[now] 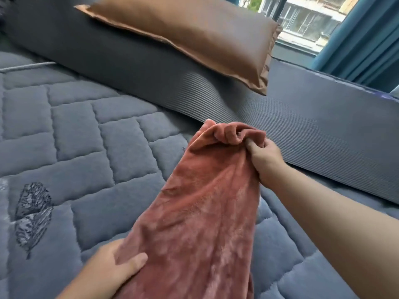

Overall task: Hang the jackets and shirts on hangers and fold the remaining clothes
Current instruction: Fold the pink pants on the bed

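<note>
A rust-pink fleece garment (194,212) stretches from the bottom of the view up toward the middle, above a blue quilted bed cover (75,147). My right hand (264,161) grips its bunched far end, fingers curled into the folds. My left hand (112,263) holds its near left edge, thumb on top of the fabric and fingers hidden under it. The garment's lower part runs out of view at the bottom.
A grey ribbed bolster (302,130) runs along the far side of the bed. On it lies a brown satin pillow (194,37). Teal curtains (362,39) and a window (302,16) are at the top right. An embroidered leaf (32,214) marks the cover at left.
</note>
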A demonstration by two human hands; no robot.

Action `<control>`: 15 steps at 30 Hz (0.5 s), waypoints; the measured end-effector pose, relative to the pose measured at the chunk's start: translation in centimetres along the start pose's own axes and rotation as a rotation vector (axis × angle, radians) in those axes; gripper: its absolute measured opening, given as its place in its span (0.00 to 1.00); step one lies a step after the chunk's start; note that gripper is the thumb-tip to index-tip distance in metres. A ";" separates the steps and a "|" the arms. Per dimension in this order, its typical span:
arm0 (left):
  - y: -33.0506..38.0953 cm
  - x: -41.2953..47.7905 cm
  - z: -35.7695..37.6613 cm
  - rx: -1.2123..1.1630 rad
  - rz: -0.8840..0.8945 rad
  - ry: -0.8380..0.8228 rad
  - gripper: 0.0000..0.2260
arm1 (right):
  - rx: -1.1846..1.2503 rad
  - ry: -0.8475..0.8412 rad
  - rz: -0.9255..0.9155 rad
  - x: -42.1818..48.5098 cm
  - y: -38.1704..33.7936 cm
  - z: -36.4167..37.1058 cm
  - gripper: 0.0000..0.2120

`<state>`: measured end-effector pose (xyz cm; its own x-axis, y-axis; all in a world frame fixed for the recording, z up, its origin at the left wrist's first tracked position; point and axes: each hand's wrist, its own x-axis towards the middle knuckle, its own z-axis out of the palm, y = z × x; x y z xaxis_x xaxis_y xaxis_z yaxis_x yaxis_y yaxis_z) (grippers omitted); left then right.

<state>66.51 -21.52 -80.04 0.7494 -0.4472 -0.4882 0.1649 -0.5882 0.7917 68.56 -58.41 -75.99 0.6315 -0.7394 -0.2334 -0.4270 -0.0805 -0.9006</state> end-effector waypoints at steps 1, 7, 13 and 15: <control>-0.1 0.5 0.3 -0.006 -0.015 0.030 0.09 | -0.090 0.000 0.006 0.7 0.5 0.3 0.07; -0.1 2.4 2.6 0.032 -0.088 0.111 0.06 | -0.189 0.117 0.095 2.1 2.8 2.0 0.13; 0.0 3.0 2.8 0.019 -0.175 0.142 0.09 | -0.266 0.070 0.140 2.2 2.5 2.4 0.14; 0.2 2.9 2.6 0.025 -0.194 0.138 0.10 | -0.189 -0.020 0.092 1.4 1.9 2.3 0.16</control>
<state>66.98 -24.67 -82.27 0.7861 -0.2288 -0.5742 0.2998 -0.6712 0.6779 70.09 -58.03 -78.91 0.5962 -0.7360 -0.3205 -0.5960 -0.1384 -0.7909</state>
